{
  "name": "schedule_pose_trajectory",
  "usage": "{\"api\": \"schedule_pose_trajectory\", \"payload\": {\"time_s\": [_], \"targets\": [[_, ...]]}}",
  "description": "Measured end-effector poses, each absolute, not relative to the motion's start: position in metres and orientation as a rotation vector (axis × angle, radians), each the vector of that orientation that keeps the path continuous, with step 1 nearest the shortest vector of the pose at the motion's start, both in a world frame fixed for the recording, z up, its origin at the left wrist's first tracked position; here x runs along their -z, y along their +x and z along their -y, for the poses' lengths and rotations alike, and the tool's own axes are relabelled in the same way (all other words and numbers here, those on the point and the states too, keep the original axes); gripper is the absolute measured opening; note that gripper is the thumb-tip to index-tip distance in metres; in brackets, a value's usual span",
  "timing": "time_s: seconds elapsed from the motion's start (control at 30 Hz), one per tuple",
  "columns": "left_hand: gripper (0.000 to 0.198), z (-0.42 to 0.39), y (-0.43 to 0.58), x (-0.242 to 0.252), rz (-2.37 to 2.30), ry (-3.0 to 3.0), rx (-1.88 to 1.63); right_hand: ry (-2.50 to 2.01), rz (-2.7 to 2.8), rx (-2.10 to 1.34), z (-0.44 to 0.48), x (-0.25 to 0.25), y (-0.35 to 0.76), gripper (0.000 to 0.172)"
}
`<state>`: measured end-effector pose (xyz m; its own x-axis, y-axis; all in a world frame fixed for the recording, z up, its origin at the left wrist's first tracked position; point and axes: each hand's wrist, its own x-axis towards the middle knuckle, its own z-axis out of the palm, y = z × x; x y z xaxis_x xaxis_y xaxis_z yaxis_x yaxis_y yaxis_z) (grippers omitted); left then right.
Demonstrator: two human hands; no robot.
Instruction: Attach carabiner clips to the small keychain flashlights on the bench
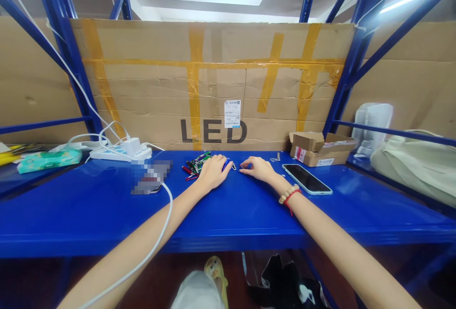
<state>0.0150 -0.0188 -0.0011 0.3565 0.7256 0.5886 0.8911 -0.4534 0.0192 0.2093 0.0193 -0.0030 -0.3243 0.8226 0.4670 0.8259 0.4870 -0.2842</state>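
Observation:
My left hand [213, 173] rests at the right edge of a pile of small metallic pieces [194, 166] in red, green, black and silver. Between its thumb and fingers shows a small blue piece [225, 163], with a silver clip [233, 166] just beside it. A short gap to the right, my right hand [261, 168] lies low over the table with fingers curled and tips close together. Whatever those fingertips hold, if anything, is too small to tell. Behind the right hand lies another small silver clip [275, 157].
A phone [308, 179] lies right of my right wrist, before an opened carton [320, 148]. At left are a white power strip [123, 151], a blurred-out item [151, 177] and a white cable [167, 214] crossing my left forearm. A cardboard sheet [153, 95] backs the blue table [228, 214].

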Motion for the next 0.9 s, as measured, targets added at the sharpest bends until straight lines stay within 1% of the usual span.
{"api": "schedule_pose_trajectory", "payload": {"time_s": [0.07,0.13,0.27,0.37,0.43,0.5,0.6,0.77,0.83,0.9], "targets": [[0.036,0.02,0.015,0.0,1.425,-2.326,0.782,-1.35,2.228,0.001,-0.022,0.006,0.208,0.009],[0.037,0.021,0.016,0.0,1.411,-2.332,0.793,-1.335,2.223,-0.045,-0.024,0.007,0.207,0.007],[0.034,0.022,0.017,-0.001,1.378,-2.355,0.781,-1.268,2.07,-0.294,-0.023,0.002,0.203,0.014],[0.027,0.022,0.017,0.0,1.443,-2.382,0.774,-1.07,1.889,-0.526,-0.019,-0.003,0.195,0.023],[0.024,0.021,0.017,0.0,1.513,-2.42,0.798,-0.936,1.82,-0.608,-0.015,-0.005,0.189,0.029],[0.024,0.021,0.017,0.001,1.558,-2.462,0.844,-0.852,1.801,-0.608,-0.011,-0.007,0.183,0.03],[0.025,0.022,0.018,0.003,1.587,-2.497,0.886,-0.811,1.828,-0.539,-0.006,-0.007,0.179,0.027],[0.03,0.027,0.019,0.005,1.67,-2.517,0.771,-0.824,1.896,-0.383,-0.002,-0.007,0.178,0.022],[0.032,0.029,0.019,0.005,1.688,-2.528,0.742,-0.835,1.906,-0.466,-0.002,-0.01,0.18,0.026],[0.034,0.03,0.019,0.006,1.641,-2.569,0.718,-0.871,1.946,-0.622,-0.001,-0.015,0.186,0.03]]}}
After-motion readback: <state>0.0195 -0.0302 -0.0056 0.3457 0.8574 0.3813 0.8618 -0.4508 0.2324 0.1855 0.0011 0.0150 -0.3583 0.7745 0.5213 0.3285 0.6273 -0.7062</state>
